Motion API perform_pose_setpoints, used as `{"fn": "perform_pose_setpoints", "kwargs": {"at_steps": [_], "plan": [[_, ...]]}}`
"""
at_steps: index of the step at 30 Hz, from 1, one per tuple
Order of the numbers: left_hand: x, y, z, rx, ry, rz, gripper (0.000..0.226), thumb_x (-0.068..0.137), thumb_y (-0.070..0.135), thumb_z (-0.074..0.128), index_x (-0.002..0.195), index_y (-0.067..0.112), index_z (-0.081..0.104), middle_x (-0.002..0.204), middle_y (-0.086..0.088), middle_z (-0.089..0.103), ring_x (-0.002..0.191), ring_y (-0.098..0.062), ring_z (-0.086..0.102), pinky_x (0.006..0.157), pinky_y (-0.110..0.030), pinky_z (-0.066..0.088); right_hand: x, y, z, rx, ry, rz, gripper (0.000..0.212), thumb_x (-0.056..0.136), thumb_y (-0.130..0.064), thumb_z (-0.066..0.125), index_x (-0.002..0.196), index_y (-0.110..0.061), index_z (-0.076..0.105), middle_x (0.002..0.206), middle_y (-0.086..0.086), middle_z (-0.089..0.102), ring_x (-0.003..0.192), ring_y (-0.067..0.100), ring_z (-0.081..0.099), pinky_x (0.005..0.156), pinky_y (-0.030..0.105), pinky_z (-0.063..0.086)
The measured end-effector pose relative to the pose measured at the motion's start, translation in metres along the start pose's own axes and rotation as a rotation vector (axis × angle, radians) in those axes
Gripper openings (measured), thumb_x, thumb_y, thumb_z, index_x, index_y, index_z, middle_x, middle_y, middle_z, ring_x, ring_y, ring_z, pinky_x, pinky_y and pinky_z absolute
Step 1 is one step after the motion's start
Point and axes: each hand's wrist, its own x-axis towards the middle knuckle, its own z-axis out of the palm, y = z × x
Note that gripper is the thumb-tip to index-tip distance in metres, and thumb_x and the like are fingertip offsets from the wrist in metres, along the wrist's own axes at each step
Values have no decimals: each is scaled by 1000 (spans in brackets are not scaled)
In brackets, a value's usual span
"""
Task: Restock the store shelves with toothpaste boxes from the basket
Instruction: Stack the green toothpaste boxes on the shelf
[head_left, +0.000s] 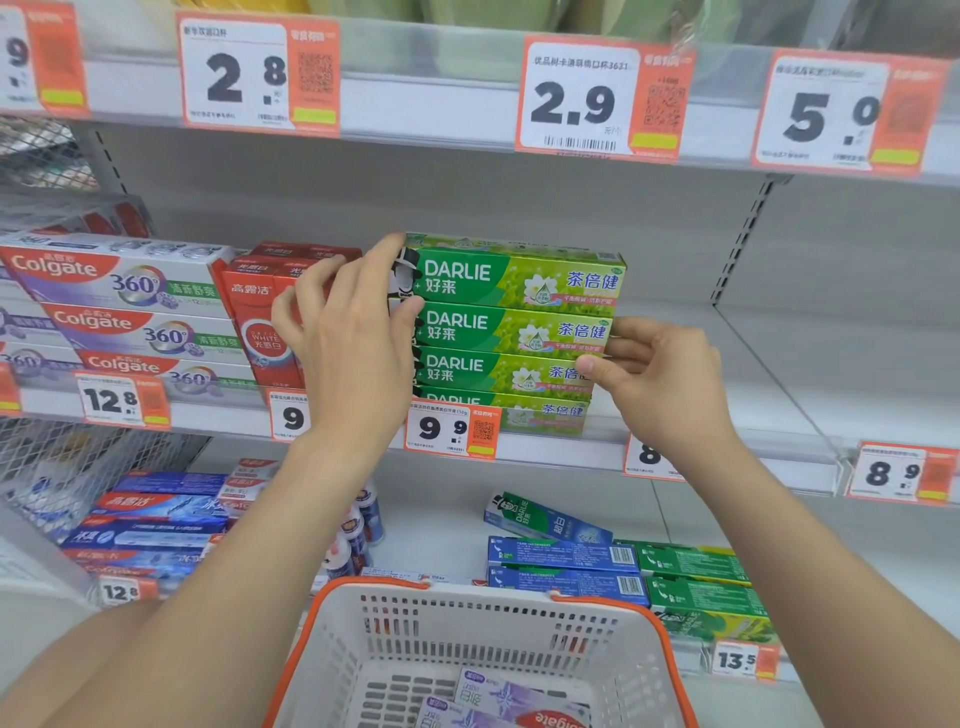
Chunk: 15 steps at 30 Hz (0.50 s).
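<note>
A stack of several green Darlie toothpaste boxes (511, 322) stands on the middle shelf (727, 415). My left hand (348, 338) holds the stack's left end, thumb on the front and fingers curled over the top box's end. My right hand (660, 379) holds the right end, fingers curled round the ends of the lower boxes. Below, the white basket with orange rim (483, 634) holds purple-and-white Colgate boxes (498, 701).
Colgate 360 boxes (130, 317) and red boxes (254, 322) fill the shelf left of the stack. The shelf right of the stack is bare. The lower shelf carries blue boxes (150, 525), blue and green Darlie boxes (623, 566) and small bottles (358, 535). Price tags line every shelf edge.
</note>
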Motion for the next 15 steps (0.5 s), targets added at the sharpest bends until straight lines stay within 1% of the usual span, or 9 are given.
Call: {"fn": "perform_pose_setpoints", "kwargs": {"at_steps": [2,4,5,7,9,11,12,13,15], "plan": [[0,1,0,-4,1,-4,47,102,29,62,148,30,52,131,5,67,133,-27,45,110,-53,26,-1,1,1,-7,-8,-20,31,90,-11,81,114,-29,75,82,-30,69,81,-16,69,90,10,53],[0,2,0,-17,5,-6,47,102,28,63,148,29,52,132,4,67,133,-28,45,110,-53,27,-2,2,3,-18,-20,-38,30,92,-11,79,118,-26,76,82,-31,69,82,-17,68,90,7,51],[1,2,0,-18,8,-1,47,102,28,63,148,28,52,133,3,66,133,-28,45,110,-53,27,-2,2,2,-29,-23,-41,30,93,-11,78,118,-26,76,84,-30,70,83,-16,69,94,10,51],[0,2,0,7,13,14,50,101,28,63,148,26,49,135,0,62,134,-28,44,110,-52,29,0,2,0,-56,-33,-43,30,92,-15,80,116,-32,75,89,-27,73,86,-12,71,104,26,52],[-5,4,-1,42,34,35,52,97,28,67,145,23,49,137,-5,55,131,-30,44,108,-51,33,1,4,-2,-100,-78,-42,32,89,-18,83,111,-39,71,93,-21,76,84,-7,73,102,33,55],[-13,8,-3,56,69,48,45,91,25,72,132,19,52,130,-10,51,120,-33,46,99,-49,38,-1,8,1,-168,-144,-39,30,88,-21,84,109,-38,71,96,-15,79,81,-3,74,95,33,58],[-18,11,-4,63,58,67,39,90,24,73,124,18,54,124,-9,51,113,-32,46,92,-47,39,-1,11,3,-187,-161,-43,30,87,-21,85,109,-36,71,96,-13,79,80,-2,75,95,33,58],[-24,12,-4,73,14,101,34,90,23,74,117,19,54,117,-7,53,106,-30,47,86,-43,38,-1,14,4,-193,-168,-49,30,86,-21,86,110,-34,72,95,-13,79,80,-1,75,95,32,58],[-35,13,0,92,-148,176,27,92,24,75,110,21,55,102,-1,58,94,-26,51,77,-39,38,1,17,4,-177,-173,-36,31,84,-19,87,110,-31,74,92,-13,78,80,-2,75,95,29,58]]}}
